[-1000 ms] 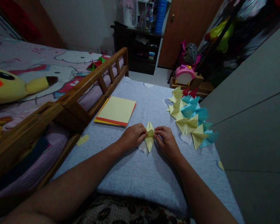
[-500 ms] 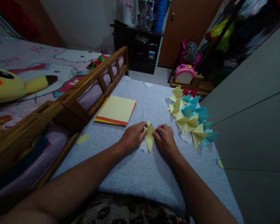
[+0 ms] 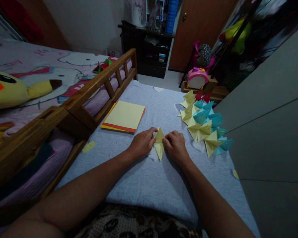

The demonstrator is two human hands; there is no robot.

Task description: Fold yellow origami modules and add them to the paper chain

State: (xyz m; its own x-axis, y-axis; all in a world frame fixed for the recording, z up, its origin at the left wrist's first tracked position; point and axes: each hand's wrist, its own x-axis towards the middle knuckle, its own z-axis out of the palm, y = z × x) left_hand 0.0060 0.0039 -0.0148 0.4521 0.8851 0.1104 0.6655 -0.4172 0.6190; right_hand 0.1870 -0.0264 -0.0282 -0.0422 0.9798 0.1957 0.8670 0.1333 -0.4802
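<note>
A pale yellow folded origami paper (image 3: 159, 147), shaped like a narrow diamond, lies on the blue-grey cloth between my two hands. My left hand (image 3: 143, 142) pinches its left edge with thumb and fingers. At the opposite edge my right hand (image 3: 175, 144) is closed on the paper in the same way. Beyond my left hand lies a stack of square paper sheets (image 3: 125, 114), pale yellow on top with orange and darker yellow edges showing. To the right of my right hand stand several folded paper pieces in yellow (image 3: 200, 131), turquoise (image 3: 215, 119) and red (image 3: 205, 97).
A wooden bed rail (image 3: 101, 79) runs along the left, with a yellow plush toy (image 3: 17, 91) on the bed behind it. A pale cabinet panel (image 3: 270, 138) borders the right side. Past the far edge stand a dark cabinet (image 3: 146, 53) and a pink toy case (image 3: 197, 78).
My hands stay at both edges of the yellow folded paper, with only a slight shift of the fingers. The view has moved a little; the other papers lie as before.
</note>
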